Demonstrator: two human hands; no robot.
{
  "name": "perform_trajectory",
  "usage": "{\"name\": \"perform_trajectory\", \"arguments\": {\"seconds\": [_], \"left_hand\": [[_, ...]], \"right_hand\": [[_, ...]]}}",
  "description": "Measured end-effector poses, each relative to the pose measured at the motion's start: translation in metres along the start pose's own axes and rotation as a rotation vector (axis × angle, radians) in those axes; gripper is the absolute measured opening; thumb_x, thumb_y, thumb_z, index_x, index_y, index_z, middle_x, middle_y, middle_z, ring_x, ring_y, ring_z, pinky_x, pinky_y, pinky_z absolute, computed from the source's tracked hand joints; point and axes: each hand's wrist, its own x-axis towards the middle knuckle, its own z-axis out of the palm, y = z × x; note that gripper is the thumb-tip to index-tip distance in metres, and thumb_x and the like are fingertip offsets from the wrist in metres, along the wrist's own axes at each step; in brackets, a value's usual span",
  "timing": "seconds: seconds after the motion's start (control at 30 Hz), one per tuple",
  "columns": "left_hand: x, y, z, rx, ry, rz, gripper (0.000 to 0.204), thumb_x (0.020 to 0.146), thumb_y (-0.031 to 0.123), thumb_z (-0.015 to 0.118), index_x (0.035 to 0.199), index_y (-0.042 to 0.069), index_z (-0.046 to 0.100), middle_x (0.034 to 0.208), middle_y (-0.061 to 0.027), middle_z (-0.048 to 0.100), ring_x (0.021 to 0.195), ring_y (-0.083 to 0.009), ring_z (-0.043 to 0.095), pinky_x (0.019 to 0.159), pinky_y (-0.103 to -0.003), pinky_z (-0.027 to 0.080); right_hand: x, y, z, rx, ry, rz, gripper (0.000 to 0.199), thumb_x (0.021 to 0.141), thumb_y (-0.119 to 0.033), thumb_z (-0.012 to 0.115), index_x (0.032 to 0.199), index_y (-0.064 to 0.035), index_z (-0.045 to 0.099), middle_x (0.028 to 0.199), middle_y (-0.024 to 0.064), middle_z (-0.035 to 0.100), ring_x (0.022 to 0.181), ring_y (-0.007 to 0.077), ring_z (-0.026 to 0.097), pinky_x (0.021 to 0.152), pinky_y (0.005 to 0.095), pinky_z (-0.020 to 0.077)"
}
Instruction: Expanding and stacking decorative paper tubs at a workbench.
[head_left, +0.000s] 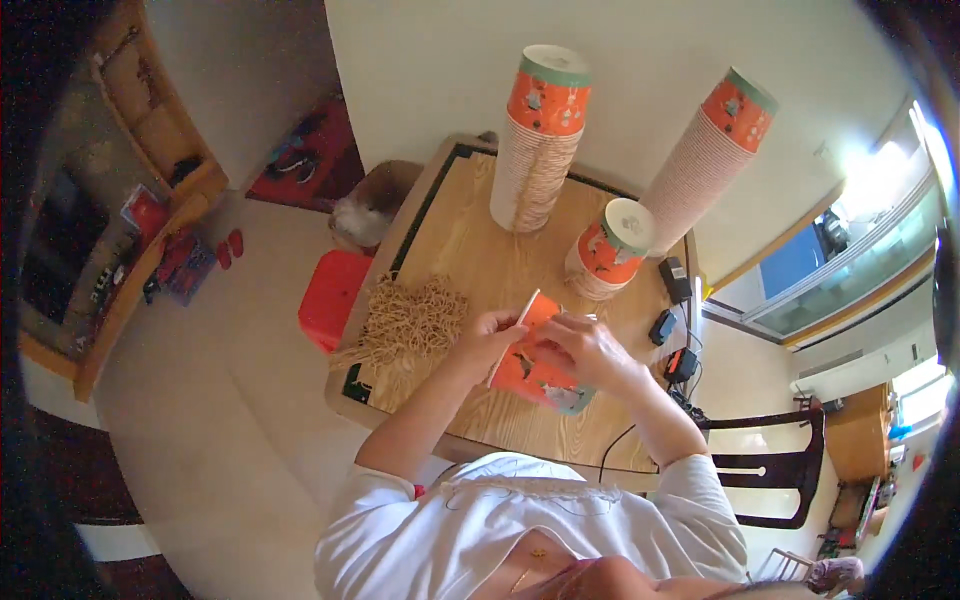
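Observation:
An orange paper bucket (530,378) with a green band at its base lies tilted on its side between my hands, just above the near part of the table. My left hand (487,343) is closed on its rim at the left. With bent fingers my right hand (590,352) grips the bucket's upper side; whether a cord is also in those fingers is hidden. A loose heap of tan twisted cords (415,318) lies beside my left hand. Beyond my right hand stands a short stack of upside-down matching buckets (608,245).
Two tall bucket stacks, the left one (540,140) and the leaning right one (715,150), stand at the far side of the wooden table (455,225). Black adapters (675,280) and cables line its right edge. A red stool (335,300) and dark chair (765,470) flank it.

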Motion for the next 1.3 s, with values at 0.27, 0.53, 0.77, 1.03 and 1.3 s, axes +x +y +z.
{"name": "perform_trajectory", "arguments": {"seconds": [0.27, 0.53, 0.77, 1.03, 1.3], "left_hand": [[-0.038, 0.001, 0.025, 0.738, 0.097, 0.595, 0.024, 0.081, -0.002, 0.056, 0.105, -0.002, 0.056, 0.095, -0.008, 0.06, 0.085, -0.0128, 0.059, 0.072, -0.025, 0.049], [-0.035, -0.015, 0.007, 0.935, -0.049, 0.768, 0.04, 0.076, -0.003, 0.061, 0.114, 0.004, 0.052, 0.104, -0.0083, 0.057, 0.096, -0.0184, 0.058, 0.074, -0.029, 0.05], [-0.005, -0.002, 0.001, 0.109, 0.373, 0.506, 0.039, 0.091, 0.025, 0.052, 0.115, -0.005, 0.049, 0.102, -0.0103, 0.061, 0.092, -0.0191, 0.06, 0.075, -0.034, 0.047], [-0.019, -0.006, 0.028, 0.939, 0.299, 0.612, 0.04, 0.084, 0.004, 0.051, 0.123, 0.003, 0.045, 0.106, -0.0197, 0.057, 0.101, -0.0353, 0.054, 0.081, -0.041, 0.044], [-0.01, -0.01, 0.034, 1.223, 0.468, 0.669, 0.048, 0.08, 0.002, 0.048, 0.128, 0.005, 0.042, 0.107, -0.0168, 0.057, 0.094, -0.0317, 0.055, 0.079, -0.041, 0.046]], "right_hand": [[-0.002, 0.04, 0.007, -0.084, 0.34, 0.219, 0.016, 0.082, -0.008, 0.057, 0.097, -0.002, 0.055, 0.105, 0.0142, 0.05, 0.104, 0.0286, 0.051, 0.081, 0.036, 0.0445], [0.001, 0.073, 0.015, 1.036, 0.484, 0.422, 0.052, 0.079, 0.001, 0.052, 0.127, -0.0096, 0.035, 0.11, 0.0053, 0.052, 0.103, 0.0161, 0.051, 0.084, 0.0308, 0.0449], [-0.002, 0.035, 0.052, 0.309, 0.598, 0.285, 0.043, 0.072, 0.002, 0.062, 0.112, -0.0109, 0.052, 0.117, 0.0081, 0.048, 0.108, 0.0206, 0.049, 0.088, 0.0333, 0.0416], [0.033, -0.012, 0.013, 0.145, 0.521, 0.099, 0.04, 0.066, -0.015, 0.074, 0.1, -0.0037, 0.056, 0.096, 0.0115, 0.055, 0.094, 0.0281, 0.051, 0.082, 0.037, 0.0409], [0.034, -0.026, 0.035, -0.039, 0.53, 0.248, 0.037, 0.071, -0.018, 0.072, 0.093, -0.0024, 0.047, 0.083, 0.0104, 0.05, 0.077, 0.0279, 0.053, 0.068, 0.0386, 0.0446]]}}
